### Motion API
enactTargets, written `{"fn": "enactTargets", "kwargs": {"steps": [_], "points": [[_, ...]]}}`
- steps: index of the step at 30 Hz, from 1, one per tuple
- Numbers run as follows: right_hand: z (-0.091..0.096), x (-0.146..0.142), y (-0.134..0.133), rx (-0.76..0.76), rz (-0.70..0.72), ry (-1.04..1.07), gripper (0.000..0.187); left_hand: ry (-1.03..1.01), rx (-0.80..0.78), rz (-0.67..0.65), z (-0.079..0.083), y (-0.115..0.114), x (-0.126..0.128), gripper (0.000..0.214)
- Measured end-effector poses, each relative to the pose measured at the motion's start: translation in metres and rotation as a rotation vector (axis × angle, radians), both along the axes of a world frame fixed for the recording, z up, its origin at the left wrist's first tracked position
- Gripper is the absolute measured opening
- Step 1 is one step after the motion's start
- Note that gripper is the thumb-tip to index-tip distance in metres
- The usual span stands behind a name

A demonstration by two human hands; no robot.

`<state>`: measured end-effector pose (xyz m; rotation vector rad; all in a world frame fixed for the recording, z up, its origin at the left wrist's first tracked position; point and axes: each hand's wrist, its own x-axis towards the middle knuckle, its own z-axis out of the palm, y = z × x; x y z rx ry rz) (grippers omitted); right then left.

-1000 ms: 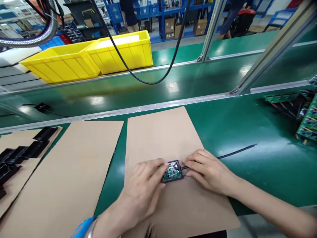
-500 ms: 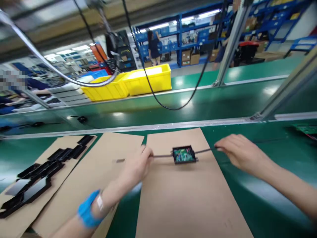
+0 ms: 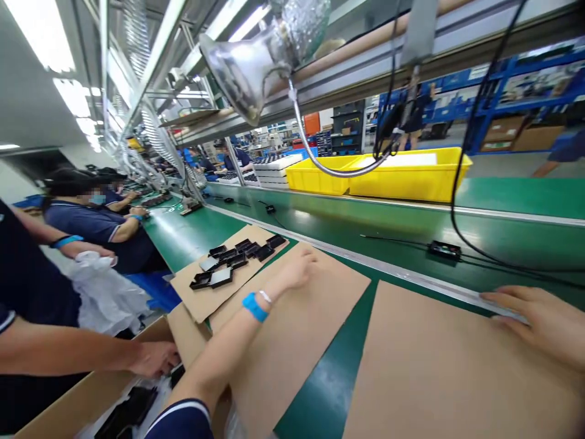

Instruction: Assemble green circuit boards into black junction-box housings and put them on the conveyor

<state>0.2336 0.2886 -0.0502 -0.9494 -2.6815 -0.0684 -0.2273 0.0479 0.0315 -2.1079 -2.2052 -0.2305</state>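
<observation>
My left hand (image 3: 298, 269), slightly blurred, reaches over the middle cardboard sheet (image 3: 283, 341), fingers loosely stretched and holding nothing I can see. Just beyond it on the left cardboard sheet (image 3: 201, 308) lie several black plastic housings (image 3: 237, 261), some with pale flat pieces on them. At the right edge, my right hand (image 3: 542, 317) is open above the right cardboard sheet (image 3: 439, 366), thumb and fingers apart. A black box with an exposed circuit board (image 3: 443, 250) rests on the green belt (image 3: 397, 228) behind the metal rail, cables running out both sides.
Yellow bins (image 3: 411, 177) stand across the belt. A lamp-like metal hood (image 3: 242, 73) and loose cables hang overhead. At left, a co-worker's hand (image 3: 158, 358) reaches into a cardboard box (image 3: 86, 396) holding black parts. Another co-worker (image 3: 91, 213) sits farther along the bench.
The circuit-board box, earlier held by its cables between both hands, now lies on the belt, released. My view has swung left, and my left hand has moved toward the black housings.
</observation>
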Motion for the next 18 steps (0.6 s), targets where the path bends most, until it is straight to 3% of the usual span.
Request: {"fn": "enactTargets", "kwargs": {"steps": [3,5,7,10,12,14,18], "points": [[0.038,-0.118,-0.057,-0.113,0.239,-0.038,0.035,0.003,0.015,0.244,0.008,-0.074,-0.094,0.034],[0.062,-0.21,-0.094,-0.172,0.397,-0.094,0.036,0.012,0.003,0.354,0.009,-0.115,-0.141,0.035],[0.077,-0.3,-0.123,-0.177,0.477,-0.088,0.033,0.023,-0.008,0.418,0.003,-0.143,-0.171,0.038],[0.081,-0.412,-0.148,-0.187,0.516,-0.064,0.032,0.031,0.002,0.446,-0.015,-0.163,-0.191,0.052],[0.077,-0.465,-0.155,-0.201,0.512,-0.04,0.037,0.032,0.041,0.445,-0.028,-0.166,-0.195,0.052],[0.07,-0.498,-0.158,-0.23,0.521,-0.025,0.038,0.028,0.103,0.443,-0.039,-0.166,-0.196,0.048],[0.059,-0.52,-0.154,-0.348,0.577,0.024,0.032,-0.043,0.22,0.409,-0.05,-0.163,-0.2,0.045]]}}
